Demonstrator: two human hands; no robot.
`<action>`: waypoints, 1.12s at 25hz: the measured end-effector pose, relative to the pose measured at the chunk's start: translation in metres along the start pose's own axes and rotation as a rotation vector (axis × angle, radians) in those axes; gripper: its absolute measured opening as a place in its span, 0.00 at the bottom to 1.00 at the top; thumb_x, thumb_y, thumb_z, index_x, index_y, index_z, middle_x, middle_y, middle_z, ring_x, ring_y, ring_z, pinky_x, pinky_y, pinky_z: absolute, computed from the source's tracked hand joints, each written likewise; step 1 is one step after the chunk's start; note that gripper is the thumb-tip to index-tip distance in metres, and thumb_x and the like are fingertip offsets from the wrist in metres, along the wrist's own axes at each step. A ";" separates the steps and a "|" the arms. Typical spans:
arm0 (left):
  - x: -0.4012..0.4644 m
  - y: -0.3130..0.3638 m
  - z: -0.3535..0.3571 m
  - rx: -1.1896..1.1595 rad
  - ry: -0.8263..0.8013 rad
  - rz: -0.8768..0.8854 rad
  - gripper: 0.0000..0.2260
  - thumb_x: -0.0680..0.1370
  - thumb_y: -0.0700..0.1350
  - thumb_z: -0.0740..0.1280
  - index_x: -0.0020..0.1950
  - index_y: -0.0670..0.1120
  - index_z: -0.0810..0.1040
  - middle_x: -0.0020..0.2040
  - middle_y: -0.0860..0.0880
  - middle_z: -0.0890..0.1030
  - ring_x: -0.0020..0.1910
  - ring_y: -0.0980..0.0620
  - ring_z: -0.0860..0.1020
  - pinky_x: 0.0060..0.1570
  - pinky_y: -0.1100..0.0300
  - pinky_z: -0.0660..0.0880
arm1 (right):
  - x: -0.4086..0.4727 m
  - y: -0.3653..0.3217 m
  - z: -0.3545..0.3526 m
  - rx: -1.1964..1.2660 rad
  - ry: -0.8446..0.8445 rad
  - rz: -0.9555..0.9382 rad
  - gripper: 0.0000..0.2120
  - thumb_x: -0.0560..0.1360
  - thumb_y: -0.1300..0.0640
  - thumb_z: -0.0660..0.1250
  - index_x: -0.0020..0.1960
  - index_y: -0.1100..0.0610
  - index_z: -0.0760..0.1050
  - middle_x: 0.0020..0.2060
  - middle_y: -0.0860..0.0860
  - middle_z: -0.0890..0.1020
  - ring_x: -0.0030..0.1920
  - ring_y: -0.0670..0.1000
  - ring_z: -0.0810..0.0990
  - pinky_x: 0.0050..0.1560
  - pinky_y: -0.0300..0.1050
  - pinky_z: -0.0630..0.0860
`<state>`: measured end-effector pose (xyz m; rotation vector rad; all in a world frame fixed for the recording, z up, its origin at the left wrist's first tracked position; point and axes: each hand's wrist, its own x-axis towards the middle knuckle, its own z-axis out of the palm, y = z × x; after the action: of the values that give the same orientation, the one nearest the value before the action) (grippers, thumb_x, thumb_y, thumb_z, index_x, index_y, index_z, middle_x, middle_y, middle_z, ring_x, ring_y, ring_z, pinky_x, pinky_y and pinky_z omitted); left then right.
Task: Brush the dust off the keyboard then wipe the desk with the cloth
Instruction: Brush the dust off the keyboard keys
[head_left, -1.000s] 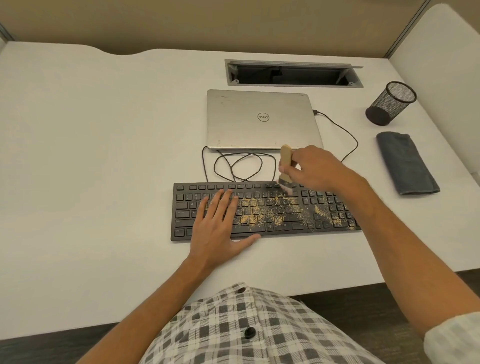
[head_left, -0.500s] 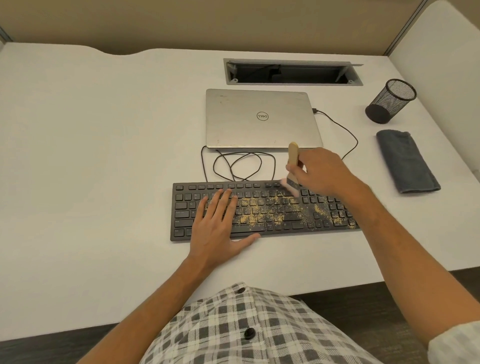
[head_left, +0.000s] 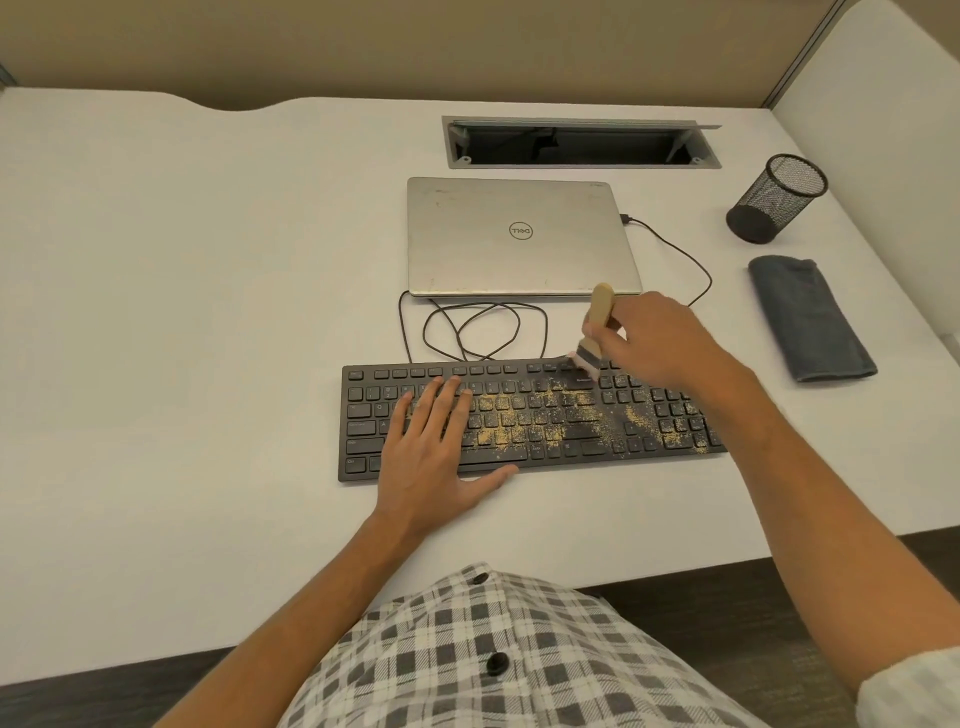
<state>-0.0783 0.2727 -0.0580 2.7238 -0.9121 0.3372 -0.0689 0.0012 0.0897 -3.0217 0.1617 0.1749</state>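
Note:
A black keyboard (head_left: 524, 415) lies on the white desk (head_left: 208, 312), with yellowish dust scattered over its middle and right keys. My left hand (head_left: 434, 457) rests flat on the keyboard's left part, fingers straight. My right hand (head_left: 660, 338) grips a small brush with a wooden handle (head_left: 601, 306); its bristles touch the top key row right of centre. A folded dark grey cloth (head_left: 810, 317) lies at the desk's right side, apart from both hands.
A closed silver laptop (head_left: 519, 234) sits behind the keyboard, with looped cables (head_left: 478, 327) between them. A black mesh pen cup (head_left: 776, 200) stands at the back right. An open cable hatch (head_left: 576, 143) is set into the desk behind the laptop.
My right hand has shifted the brush slightly along the keyboard's top row, to the right and up. My left hand has stayed on the keys.

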 end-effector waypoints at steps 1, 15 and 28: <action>0.000 0.000 0.000 0.001 0.003 -0.003 0.44 0.75 0.76 0.56 0.76 0.41 0.71 0.77 0.42 0.69 0.77 0.43 0.67 0.76 0.40 0.61 | 0.001 0.001 -0.003 -0.034 -0.038 0.009 0.18 0.81 0.45 0.56 0.49 0.57 0.78 0.38 0.54 0.80 0.39 0.56 0.78 0.38 0.46 0.71; -0.001 -0.001 0.002 -0.008 0.010 0.003 0.44 0.75 0.75 0.58 0.76 0.41 0.70 0.78 0.42 0.68 0.77 0.42 0.66 0.76 0.40 0.60 | -0.025 0.032 0.011 0.165 0.287 0.201 0.18 0.82 0.47 0.56 0.55 0.57 0.80 0.32 0.51 0.76 0.32 0.52 0.73 0.34 0.44 0.63; -0.001 0.000 0.001 -0.010 0.020 0.000 0.44 0.75 0.75 0.58 0.76 0.41 0.71 0.78 0.42 0.68 0.77 0.43 0.66 0.76 0.40 0.60 | -0.009 0.026 0.013 -0.032 0.138 0.135 0.20 0.81 0.47 0.57 0.43 0.61 0.76 0.33 0.55 0.78 0.36 0.58 0.77 0.37 0.46 0.69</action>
<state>-0.0789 0.2732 -0.0594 2.7066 -0.9057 0.3575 -0.0818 -0.0225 0.0754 -3.0554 0.3791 -0.0203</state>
